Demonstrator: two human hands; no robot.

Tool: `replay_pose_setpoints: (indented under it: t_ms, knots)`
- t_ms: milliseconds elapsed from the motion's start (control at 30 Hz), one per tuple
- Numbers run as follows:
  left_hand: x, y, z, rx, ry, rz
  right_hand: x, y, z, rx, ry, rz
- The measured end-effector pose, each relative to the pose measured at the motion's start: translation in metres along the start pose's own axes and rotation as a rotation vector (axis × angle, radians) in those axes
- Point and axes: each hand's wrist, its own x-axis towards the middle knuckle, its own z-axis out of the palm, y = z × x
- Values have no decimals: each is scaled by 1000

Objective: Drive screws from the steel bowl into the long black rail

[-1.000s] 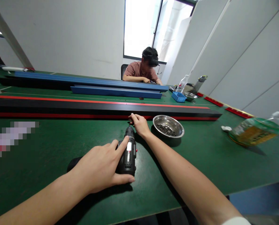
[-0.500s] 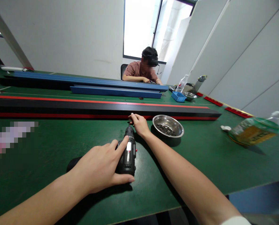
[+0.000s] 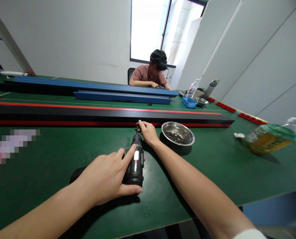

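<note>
My left hand (image 3: 108, 176) is wrapped round a black cordless drill (image 3: 136, 166) that lies on its side, its bit pointing away from me. At the tip of the bit, my right hand (image 3: 148, 132) has its fingers pinched together against the near side of a long black rail with red stripes (image 3: 103, 114). Whatever those fingertips hold is too small and too hidden to make out. Just right of that hand stands a steel bowl (image 3: 189, 130) with many small dark screws (image 3: 175, 137) in it.
Blue rails (image 3: 123, 96) lie behind the black one. A person (image 3: 148, 74) sits across the green table (image 3: 212, 172). At the back right are a blue basket (image 3: 189, 103) and another bowl (image 3: 201, 101). A large plastic jug (image 3: 268, 139) lies at the right.
Almost nothing differs. Both hands, the drill and the bowl keep their places; the whole view has shifted very slightly.
</note>
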Motion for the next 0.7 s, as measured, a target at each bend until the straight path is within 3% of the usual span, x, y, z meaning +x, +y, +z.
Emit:
replay_pose_setpoints:
  t_ms: [200, 467, 700]
  knots:
    - [3, 3, 3, 42, 40, -5, 1, 1, 1, -68, 111, 32]
    - [4, 4, 3, 33, 47, -7, 3, 4, 0, 66, -23, 0]
    - [3, 4, 4, 36, 51, -9, 6, 8, 0, 42, -22, 11]
